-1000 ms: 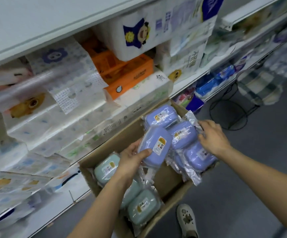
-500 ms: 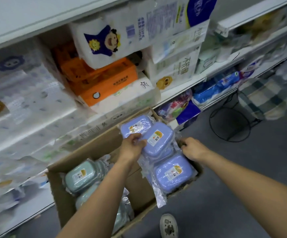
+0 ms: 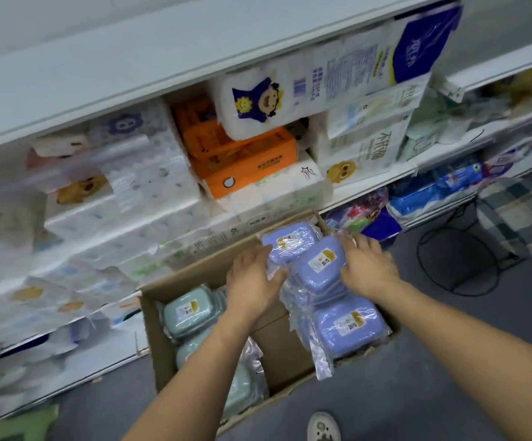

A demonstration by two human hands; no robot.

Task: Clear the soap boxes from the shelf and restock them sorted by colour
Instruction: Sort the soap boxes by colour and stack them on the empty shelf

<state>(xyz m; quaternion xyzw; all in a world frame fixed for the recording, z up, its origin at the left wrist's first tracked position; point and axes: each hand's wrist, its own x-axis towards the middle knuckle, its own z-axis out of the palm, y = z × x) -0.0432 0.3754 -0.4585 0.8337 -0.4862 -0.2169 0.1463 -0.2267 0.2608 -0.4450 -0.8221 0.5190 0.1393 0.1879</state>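
Both the left hand (image 3: pixel 255 281) and the right hand (image 3: pixel 368 268) press, fingers spread, against the middle wrapped lilac plastic soap box (image 3: pixel 318 265) in the brown cardboard carton (image 3: pixel 163 345). Squeezing evenly from both sides should keep the slippery film from sliding, and lilac apart from the pale green soap boxes (image 3: pixel 188 310).

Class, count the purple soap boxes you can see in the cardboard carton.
3: far purple box at the carton's back corner, middle purple box between both hands, near purple box by the front edge. Wrapping beneath may hide more.
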